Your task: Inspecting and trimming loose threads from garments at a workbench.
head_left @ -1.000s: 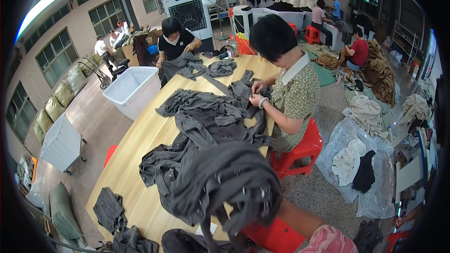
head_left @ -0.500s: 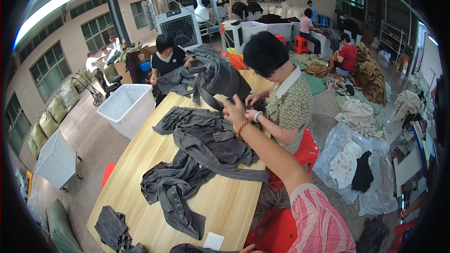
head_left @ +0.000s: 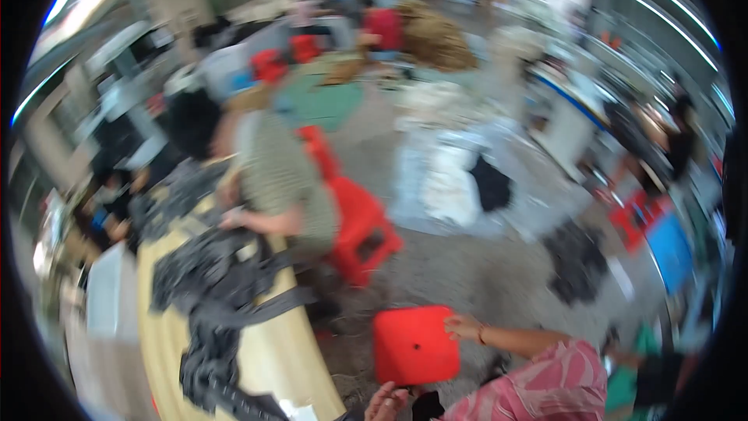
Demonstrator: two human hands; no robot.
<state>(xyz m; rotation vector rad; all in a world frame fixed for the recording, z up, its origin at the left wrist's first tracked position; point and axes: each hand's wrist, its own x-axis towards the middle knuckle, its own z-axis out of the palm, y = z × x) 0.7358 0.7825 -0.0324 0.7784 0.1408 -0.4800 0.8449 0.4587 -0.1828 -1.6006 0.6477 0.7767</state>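
Note:
The picture is smeared by motion. A red plastic stool (head_left: 417, 347) with a square seat stands just right of the table's near end. My right hand (head_left: 466, 328), its arm in a pink sleeve, has its fingers over the seat's upper right corner and appears to grip it. At the lower edge, near the stool's front left corner, my left hand (head_left: 386, 403) is loosely open with nothing visible in it. Dark grey garments (head_left: 214, 281) lie in a heap along the wooden table (head_left: 292, 359) to the left.
A co-worker in a patterned top (head_left: 284, 179) bends over the table beside another red stool (head_left: 362, 222). White and black cloth (head_left: 452, 187) lies on plastic sheeting on the floor. A dark cloth pile (head_left: 575, 261) and a blue panel (head_left: 668, 249) are at right.
The view has swung to the right. My right hand has come back from above the grey garments near the co-worker to the red stool. More of my left hand shows.

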